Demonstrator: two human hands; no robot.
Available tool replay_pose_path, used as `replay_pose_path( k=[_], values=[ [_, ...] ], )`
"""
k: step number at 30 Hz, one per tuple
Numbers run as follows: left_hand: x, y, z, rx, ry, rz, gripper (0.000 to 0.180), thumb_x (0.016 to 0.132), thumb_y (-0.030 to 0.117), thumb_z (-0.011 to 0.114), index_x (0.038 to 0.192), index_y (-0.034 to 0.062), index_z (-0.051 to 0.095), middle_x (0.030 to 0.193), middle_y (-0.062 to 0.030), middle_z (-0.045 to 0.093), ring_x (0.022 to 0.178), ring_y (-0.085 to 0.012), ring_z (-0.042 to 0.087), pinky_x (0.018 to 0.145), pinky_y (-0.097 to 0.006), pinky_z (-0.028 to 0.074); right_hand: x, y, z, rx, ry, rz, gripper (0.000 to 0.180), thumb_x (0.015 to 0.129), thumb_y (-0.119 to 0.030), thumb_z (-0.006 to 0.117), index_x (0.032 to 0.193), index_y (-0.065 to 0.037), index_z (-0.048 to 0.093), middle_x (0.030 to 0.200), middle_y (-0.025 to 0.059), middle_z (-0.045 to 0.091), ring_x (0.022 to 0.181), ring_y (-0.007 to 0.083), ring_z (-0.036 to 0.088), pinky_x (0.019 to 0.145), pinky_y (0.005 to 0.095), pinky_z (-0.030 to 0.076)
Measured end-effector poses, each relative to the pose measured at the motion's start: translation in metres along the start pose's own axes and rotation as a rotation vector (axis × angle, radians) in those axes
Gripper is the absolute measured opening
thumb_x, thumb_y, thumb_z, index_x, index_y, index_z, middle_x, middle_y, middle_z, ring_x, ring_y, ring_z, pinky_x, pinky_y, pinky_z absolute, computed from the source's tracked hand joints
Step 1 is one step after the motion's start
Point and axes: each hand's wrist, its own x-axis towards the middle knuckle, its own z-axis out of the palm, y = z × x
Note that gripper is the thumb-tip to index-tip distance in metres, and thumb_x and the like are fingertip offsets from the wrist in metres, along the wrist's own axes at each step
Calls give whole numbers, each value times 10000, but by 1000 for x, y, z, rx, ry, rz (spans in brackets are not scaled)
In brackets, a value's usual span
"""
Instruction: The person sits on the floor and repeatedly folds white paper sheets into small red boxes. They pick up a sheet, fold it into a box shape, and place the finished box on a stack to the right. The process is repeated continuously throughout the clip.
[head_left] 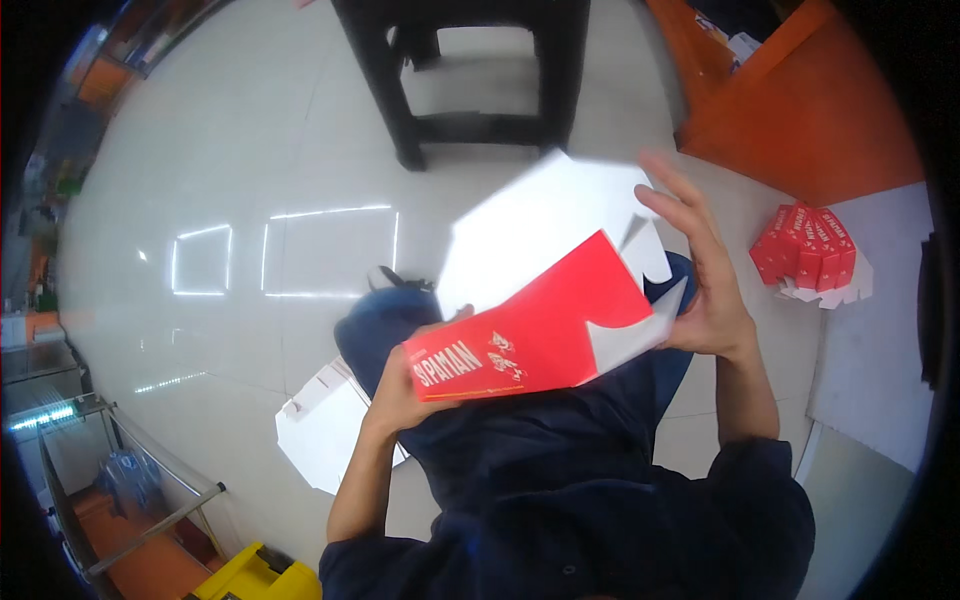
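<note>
Across my lap I hold a partly folded cardboard box (540,340), red on its outer side with pale print and small figures, white inside. Its large white panel (530,235) stands up on the far side, and a white flap sticks out at the right end. My left hand (402,392) grips the left end, with most of its fingers hidden behind the card. At the right end is my right hand (712,285), its thumb by the lower flap and its slightly blurred fingers curved round the upper corner of the white panel.
Several red boxes (808,248) lie together on a white surface (870,310) at the right. White flat card blanks (325,425) lie on the floor by my left leg. A black stool (480,128) stands ahead, an orange cabinet (790,120) far right, metal rails (160,465) and a yellow object (255,578) lower left.
</note>
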Motion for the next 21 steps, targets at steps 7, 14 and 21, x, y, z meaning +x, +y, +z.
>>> replay_pose_path(
  k=[7,14,21],
  values=[
    [3,0,-1,86,99,-82,856,754,104,840,1489,12,411,1433,-148,553,1246,-220,583,1018,-361,492,0,-29,-16,-7,-611,49,113,824,-114,808,919,-93,751,933,101,750,957,259,710,1176,538,325],
    [25,92,23,551,-341,149,155,904,128,660,1016,26,694,1084,-172,694,1047,-333,651,1137,-487,362,-6,-14,50,162,-1045,158,244,993,-240,644,961,-13,728,868,156,728,791,307,689,730,383,523],
    [1,52,3,76,-330,140,83,880,148,765,879,72,732,864,-62,723,855,-222,664,1105,-466,321,-12,8,64,344,-1087,362,297,999,-281,646,994,8,713,830,157,733,754,244,704,659,327,521]
  ],
)
